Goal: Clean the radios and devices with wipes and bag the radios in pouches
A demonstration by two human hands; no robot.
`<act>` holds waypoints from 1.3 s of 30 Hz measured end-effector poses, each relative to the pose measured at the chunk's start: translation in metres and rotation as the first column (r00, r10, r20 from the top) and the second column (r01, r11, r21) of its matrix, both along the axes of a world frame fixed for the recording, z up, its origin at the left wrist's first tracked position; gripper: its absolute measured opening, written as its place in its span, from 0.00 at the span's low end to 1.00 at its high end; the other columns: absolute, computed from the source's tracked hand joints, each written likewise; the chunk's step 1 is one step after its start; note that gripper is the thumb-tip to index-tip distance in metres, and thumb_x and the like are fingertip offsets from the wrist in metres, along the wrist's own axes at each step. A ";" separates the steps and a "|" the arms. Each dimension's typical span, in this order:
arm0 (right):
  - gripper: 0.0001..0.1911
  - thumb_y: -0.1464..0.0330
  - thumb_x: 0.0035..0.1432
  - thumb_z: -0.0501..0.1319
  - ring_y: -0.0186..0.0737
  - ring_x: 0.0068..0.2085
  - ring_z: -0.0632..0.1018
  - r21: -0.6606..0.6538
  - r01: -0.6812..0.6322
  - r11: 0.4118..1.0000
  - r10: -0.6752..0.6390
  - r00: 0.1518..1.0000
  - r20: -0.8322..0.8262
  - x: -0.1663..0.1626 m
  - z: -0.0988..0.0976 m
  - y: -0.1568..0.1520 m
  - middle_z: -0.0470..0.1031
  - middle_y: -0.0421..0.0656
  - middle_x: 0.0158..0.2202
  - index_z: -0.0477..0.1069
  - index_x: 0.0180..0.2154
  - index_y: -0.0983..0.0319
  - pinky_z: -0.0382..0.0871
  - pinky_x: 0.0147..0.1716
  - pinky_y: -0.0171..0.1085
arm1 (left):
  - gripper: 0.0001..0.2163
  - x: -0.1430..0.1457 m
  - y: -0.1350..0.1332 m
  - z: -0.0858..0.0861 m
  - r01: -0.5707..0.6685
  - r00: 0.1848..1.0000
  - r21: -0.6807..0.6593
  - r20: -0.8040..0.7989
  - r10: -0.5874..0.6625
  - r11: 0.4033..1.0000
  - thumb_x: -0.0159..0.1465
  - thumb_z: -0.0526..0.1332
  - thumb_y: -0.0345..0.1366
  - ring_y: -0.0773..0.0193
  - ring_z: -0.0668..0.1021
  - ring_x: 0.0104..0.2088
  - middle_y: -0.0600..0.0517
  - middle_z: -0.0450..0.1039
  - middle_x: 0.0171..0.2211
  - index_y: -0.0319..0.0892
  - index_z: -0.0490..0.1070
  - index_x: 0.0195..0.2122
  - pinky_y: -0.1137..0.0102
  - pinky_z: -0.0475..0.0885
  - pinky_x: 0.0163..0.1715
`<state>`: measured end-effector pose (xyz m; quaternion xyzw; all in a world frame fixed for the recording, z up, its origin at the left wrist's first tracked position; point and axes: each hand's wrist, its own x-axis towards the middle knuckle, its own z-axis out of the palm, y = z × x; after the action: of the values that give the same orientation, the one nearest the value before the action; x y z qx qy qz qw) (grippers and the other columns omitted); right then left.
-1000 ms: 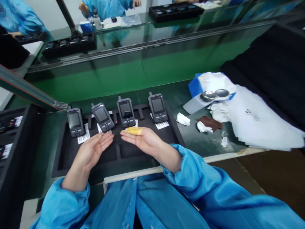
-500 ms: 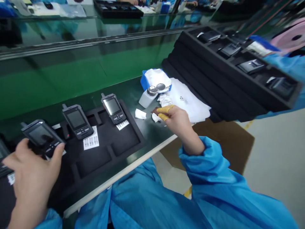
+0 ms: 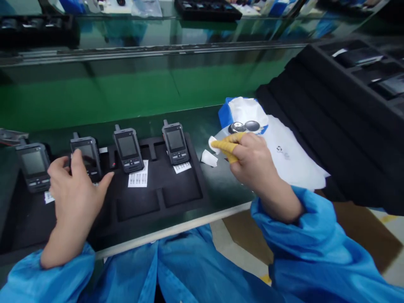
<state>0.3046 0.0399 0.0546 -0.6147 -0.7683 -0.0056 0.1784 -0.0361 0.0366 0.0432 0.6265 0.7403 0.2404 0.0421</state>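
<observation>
My left hand (image 3: 77, 181), fingers spread, is over a handheld radio-like device (image 3: 86, 155) with a screen and stub antenna. Its index finger reaches across the screen, and whether it touches is unclear. Yellow finger covers are on my right hand (image 3: 249, 155), which pinches a small white wipe (image 3: 213, 144) above the bench. Similar devices lie left (image 3: 34, 166) and right (image 3: 128, 149) of my left hand, with another (image 3: 175, 143) at the tray's right end. White label sheets (image 3: 139, 176) stick out beneath them. The black foam tray (image 3: 139, 208) holds them all.
A crumpled white paper piece (image 3: 209, 158) lies beside the tray. Behind my right hand are a metal-lidded bottle (image 3: 236, 127), a blue box (image 3: 224, 113) of white wipes and a white plastic sheet (image 3: 296, 155). Stacked black foam trays (image 3: 328, 126) stand at right. A green partition (image 3: 151, 90) runs behind.
The view has swung left. My right hand held a brown scrap and now has the white wipe. My left hand's grip on the device's sides has loosened, and its fingers are now over the screen.
</observation>
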 end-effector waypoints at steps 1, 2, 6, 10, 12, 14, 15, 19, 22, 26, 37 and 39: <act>0.20 0.74 0.58 0.50 0.45 0.43 0.69 0.025 -0.047 0.999 0.047 0.999 0.005 -0.010 0.004 0.010 0.73 0.46 0.40 0.76 0.45 0.56 0.57 0.44 0.47 | 0.34 0.011 -0.006 -0.002 0.058 0.998 0.039 -0.033 -0.056 0.998 0.53 0.68 0.39 0.28 0.59 0.61 0.33 0.54 0.61 0.38 0.59 0.60 0.36 0.56 0.56; 0.20 0.74 0.59 0.49 0.44 0.43 0.68 0.045 -0.092 0.995 0.092 0.996 0.017 -0.021 0.006 0.021 0.73 0.45 0.41 0.75 0.45 0.55 0.55 0.44 0.47 | 0.28 0.024 -0.013 -0.005 0.148 0.989 0.084 -0.038 -0.146 0.985 0.56 0.66 0.40 0.31 0.60 0.61 0.33 0.59 0.58 0.38 0.64 0.57 0.38 0.56 0.57; 0.19 0.74 0.63 0.48 0.42 0.43 0.66 0.109 -0.277 0.955 0.267 0.959 0.101 -0.059 0.000 0.066 0.73 0.43 0.40 0.75 0.43 0.56 0.50 0.45 0.47 | 0.16 0.084 -0.031 -0.024 0.709 0.705 0.086 -0.049 -0.708 0.700 0.63 0.58 0.38 0.48 0.68 0.59 0.42 0.71 0.53 0.40 0.70 0.51 0.49 0.56 0.62; 0.18 0.71 0.66 0.47 0.41 0.43 0.64 0.165 -0.390 0.906 0.352 0.909 0.222 -0.073 -0.017 0.096 0.72 0.42 0.37 0.75 0.40 0.57 0.46 0.46 0.47 | 0.26 0.121 -0.031 -0.040 0.820 0.543 -0.048 -0.251 -0.801 0.571 0.65 0.53 0.48 0.49 0.64 0.62 0.40 0.63 0.61 0.34 0.63 0.58 0.48 0.56 0.61; 0.18 0.70 0.67 0.46 0.40 0.42 0.64 0.196 -0.451 0.871 0.389 0.876 0.284 -0.070 -0.026 0.096 0.73 0.41 0.38 0.75 0.40 0.58 0.46 0.45 0.46 | 0.30 0.126 -0.030 -0.043 0.768 0.592 -0.084 -0.284 -0.754 0.635 0.65 0.50 0.53 0.49 0.64 0.62 0.38 0.61 0.61 0.32 0.63 0.58 0.48 0.56 0.62; 0.16 0.70 0.67 0.47 0.39 0.42 0.64 0.221 -0.535 0.816 0.449 0.826 0.341 -0.064 -0.033 0.084 0.74 0.39 0.38 0.74 0.38 0.58 0.47 0.45 0.45 | 0.32 0.126 -0.030 -0.044 0.731 0.627 -0.100 -0.289 -0.723 0.675 0.66 0.47 0.54 0.50 0.64 0.62 0.37 0.61 0.61 0.29 0.63 0.58 0.49 0.55 0.62; 0.15 0.69 0.67 0.48 0.38 0.42 0.65 0.225 -0.574 0.787 0.480 0.800 0.361 -0.060 -0.036 0.075 0.74 0.38 0.38 0.74 0.38 0.58 0.47 0.46 0.45 | 0.32 0.126 -0.030 -0.044 0.724 0.636 -0.104 -0.282 -0.718 0.682 0.67 0.46 0.53 0.50 0.64 0.62 0.37 0.62 0.61 0.29 0.63 0.58 0.50 0.54 0.63; 0.13 0.70 0.67 0.51 0.36 0.43 0.66 0.215 -0.644 0.735 0.543 0.748 0.383 -0.046 -0.040 0.049 0.76 0.36 0.38 0.73 0.42 0.57 0.46 0.48 0.45 | 0.32 0.126 -0.031 -0.042 0.708 0.662 -0.104 -0.246 -0.708 0.699 0.67 0.46 0.52 0.50 0.65 0.62 0.37 0.64 0.60 0.27 0.61 0.59 0.50 0.54 0.63; 0.14 0.71 0.67 0.50 0.35 0.44 0.67 0.286 -0.610 0.739 0.483 0.775 0.406 -0.047 -0.036 0.061 0.77 0.34 0.40 0.74 0.42 0.54 0.45 0.48 0.46 | 0.32 0.127 -0.031 -0.040 0.705 0.660 -0.103 -0.265 -0.703 0.701 0.67 0.46 0.51 0.48 0.64 0.62 0.36 0.61 0.61 0.26 0.60 0.59 0.51 0.55 0.62; 0.20 0.67 0.70 0.43 0.35 0.43 0.68 0.325 -0.439 0.838 0.326 0.879 0.347 -0.052 -0.033 0.095 0.76 0.32 0.38 0.74 0.40 0.50 0.44 0.49 0.47 | 0.31 0.128 -0.031 -0.039 0.698 0.654 -0.096 -0.320 -0.686 0.710 0.68 0.44 0.50 0.46 0.64 0.62 0.35 0.60 0.61 0.24 0.60 0.59 0.51 0.57 0.61; 0.16 0.71 0.67 0.49 0.33 0.40 0.68 0.312 -0.517 0.797 0.402 0.840 0.364 -0.024 -0.055 0.043 0.78 0.32 0.39 0.74 0.44 0.50 0.47 0.47 0.44 | 0.31 0.128 -0.031 -0.041 0.692 0.665 -0.104 -0.293 -0.687 0.714 0.67 0.47 0.50 0.44 0.65 0.61 0.33 0.60 0.61 0.24 0.61 0.59 0.51 0.59 0.60; 0.16 0.69 0.68 0.48 0.34 0.41 0.68 0.345 -0.426 0.836 0.305 0.884 0.354 -0.033 -0.052 0.056 0.77 0.33 0.40 0.72 0.46 0.49 0.47 0.48 0.45 | 0.31 0.128 -0.031 -0.041 0.694 0.665 -0.107 -0.287 -0.690 0.713 0.67 0.47 0.50 0.44 0.64 0.62 0.33 0.59 0.61 0.24 0.61 0.59 0.51 0.58 0.60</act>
<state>0.2713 0.0954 0.0021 -0.3955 -0.8709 -0.2217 0.1895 0.0921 0.0054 0.0024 0.8896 0.4429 0.1108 0.0112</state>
